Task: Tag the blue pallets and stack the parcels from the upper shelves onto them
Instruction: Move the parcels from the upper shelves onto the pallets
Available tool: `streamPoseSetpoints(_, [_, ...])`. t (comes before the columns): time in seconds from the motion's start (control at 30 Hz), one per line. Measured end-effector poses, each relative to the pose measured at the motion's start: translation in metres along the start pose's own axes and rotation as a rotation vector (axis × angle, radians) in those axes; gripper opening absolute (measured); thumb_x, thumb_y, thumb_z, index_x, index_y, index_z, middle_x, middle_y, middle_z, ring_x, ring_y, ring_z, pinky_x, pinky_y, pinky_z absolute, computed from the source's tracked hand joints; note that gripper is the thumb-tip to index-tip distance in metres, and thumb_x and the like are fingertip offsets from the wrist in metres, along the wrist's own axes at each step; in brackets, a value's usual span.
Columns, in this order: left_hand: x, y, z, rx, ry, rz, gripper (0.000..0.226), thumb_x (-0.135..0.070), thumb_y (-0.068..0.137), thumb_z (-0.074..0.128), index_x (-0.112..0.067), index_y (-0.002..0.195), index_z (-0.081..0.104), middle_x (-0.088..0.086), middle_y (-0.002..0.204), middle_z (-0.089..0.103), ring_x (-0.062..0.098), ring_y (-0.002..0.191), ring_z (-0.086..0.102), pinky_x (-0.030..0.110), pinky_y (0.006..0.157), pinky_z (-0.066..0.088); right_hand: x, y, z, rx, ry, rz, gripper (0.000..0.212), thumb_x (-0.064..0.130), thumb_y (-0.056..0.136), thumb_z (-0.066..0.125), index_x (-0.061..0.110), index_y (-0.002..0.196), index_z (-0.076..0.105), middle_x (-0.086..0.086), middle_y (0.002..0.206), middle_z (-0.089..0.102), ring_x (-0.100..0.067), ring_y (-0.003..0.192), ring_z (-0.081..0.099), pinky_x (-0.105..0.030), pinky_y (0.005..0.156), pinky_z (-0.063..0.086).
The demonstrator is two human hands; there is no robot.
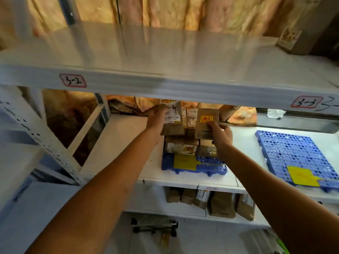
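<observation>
Under the white shelf, a blue pallet (211,168) with a yellow tag (184,161) carries a stack of brown parcels. My left hand (156,119) grips the left side of a brown parcel with a white label (172,120) on top of the stack. My right hand (221,133) holds a brown parcel with a yellow and red sticker (207,121) on the right of the stack. More parcels (180,146) lie beneath them. A second blue pallet (293,153) with its own yellow tag (302,176) lies bare at the right.
The upper shelf (165,57), marked 3-2 and 3-3, has a cardboard box (288,41) at its far right. Several brown parcels (220,202) stand on the shelf below. A slanted white rack post (45,140) is at the left. A small trolley (156,228) sits on the floor.
</observation>
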State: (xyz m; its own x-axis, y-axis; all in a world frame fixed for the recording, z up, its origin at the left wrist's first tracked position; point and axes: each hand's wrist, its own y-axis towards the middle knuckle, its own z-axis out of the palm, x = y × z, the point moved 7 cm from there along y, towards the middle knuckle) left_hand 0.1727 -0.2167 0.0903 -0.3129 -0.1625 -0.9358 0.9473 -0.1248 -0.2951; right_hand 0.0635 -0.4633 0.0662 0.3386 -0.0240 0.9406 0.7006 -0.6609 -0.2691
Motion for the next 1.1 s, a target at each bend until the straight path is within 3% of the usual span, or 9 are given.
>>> streamPoseSetpoints(0.13, [-0.013,0.031,0.017,-0.078,0.147,0.072,0.051,-0.043,0.090,0.068,-0.015,0.132,0.059,0.003,0.120,0.065,0.017,0.091,0.062,0.034,0.075,0.051,0.014,0.037,0.023,0.034,0.081,-0.052,0.043,0.052,0.083,0.072,0.022,0.114,0.069,-0.002,0.107,0.076,-0.017,0.093,0.072,-0.034,0.072,0.058])
streamPoseSetpoints(0.33, [0.005,0.063,0.037,-0.053,0.327,0.080,0.007,-0.032,0.104,0.050,-0.032,0.110,0.053,-0.014,0.098,0.050,0.017,0.099,0.048,0.034,0.088,0.037,0.010,0.060,0.042,0.004,0.020,-0.039,0.032,0.043,0.093,0.066,0.020,0.115,0.071,-0.003,0.102,0.074,-0.021,0.092,0.070,-0.039,0.078,0.059])
streamPoseSetpoints(0.4, [0.008,0.065,0.037,-0.060,0.367,0.094,0.007,-0.031,0.103,0.051,-0.032,0.099,0.057,-0.011,0.097,0.053,0.019,0.098,0.051,0.037,0.089,0.040,0.009,0.062,0.043,-0.024,-0.034,-0.078,0.019,0.038,0.094,0.064,0.020,0.098,0.070,-0.004,0.090,0.073,-0.018,0.079,0.068,-0.035,0.067,0.056])
streamPoseSetpoints(0.53, [0.018,0.069,0.030,-0.116,0.662,0.013,0.030,-0.032,0.100,0.048,-0.012,0.118,0.062,0.017,0.123,0.059,0.038,0.115,0.054,0.054,0.103,0.046,0.013,0.060,0.041,-0.048,-0.144,-0.141,0.023,0.036,0.086,0.061,0.015,0.079,0.069,-0.006,0.076,0.072,-0.022,0.068,0.062,-0.033,0.058,0.050])
streamPoseSetpoints(0.63, [0.016,0.068,0.035,-0.067,0.645,0.072,0.023,-0.026,0.104,0.045,-0.012,0.107,0.063,0.016,0.120,0.062,0.035,0.113,0.055,0.050,0.107,0.043,0.021,0.061,0.038,-0.054,-0.243,-0.200,0.020,0.035,0.087,0.058,0.018,0.090,0.069,-0.009,0.094,0.071,-0.031,0.090,0.063,-0.045,0.079,0.057])
streamPoseSetpoints(0.77, [0.015,0.061,0.043,-0.005,0.441,0.084,0.009,-0.032,0.103,0.052,-0.032,0.097,0.060,-0.005,0.104,0.059,0.022,0.103,0.054,0.038,0.091,0.042,0.017,0.057,0.041,0.053,-0.199,-0.125,0.020,0.035,0.092,0.058,0.021,0.080,0.064,-0.010,0.083,0.070,-0.030,0.079,0.066,-0.045,0.071,0.055])
streamPoseSetpoints(0.93, [0.017,0.059,0.042,-0.012,0.453,0.076,0.011,-0.032,0.105,0.046,-0.028,0.102,0.055,-0.008,0.092,0.050,0.019,0.095,0.047,0.038,0.088,0.037,0.017,0.050,0.036,0.142,-0.154,-0.086,0.021,0.040,0.099,0.055,0.023,0.100,0.067,-0.007,0.100,0.073,-0.034,0.098,0.070,-0.050,0.086,0.059])
streamPoseSetpoints(1.03, [0.012,0.054,0.034,-0.075,0.621,0.097,0.029,-0.019,0.107,0.034,-0.020,0.081,0.048,0.007,0.088,0.049,0.026,0.090,0.047,0.038,0.078,0.036,0.020,0.038,0.026,0.142,-0.166,-0.087,0.053,0.060,0.100,0.044,0.024,0.136,0.059,-0.003,0.127,0.066,-0.032,0.113,0.063,-0.050,0.100,0.052])
streamPoseSetpoints(1.1, [0.010,0.048,0.027,-0.132,0.721,0.109,0.031,-0.021,0.108,0.027,-0.011,0.103,0.056,0.014,0.102,0.053,0.031,0.095,0.054,0.039,0.078,0.039,0.021,0.028,0.015,0.128,-0.184,-0.106,0.062,0.063,0.100,0.038,0.024,0.146,0.053,-0.005,0.141,0.062,-0.032,0.124,0.059,-0.050,0.108,0.046])
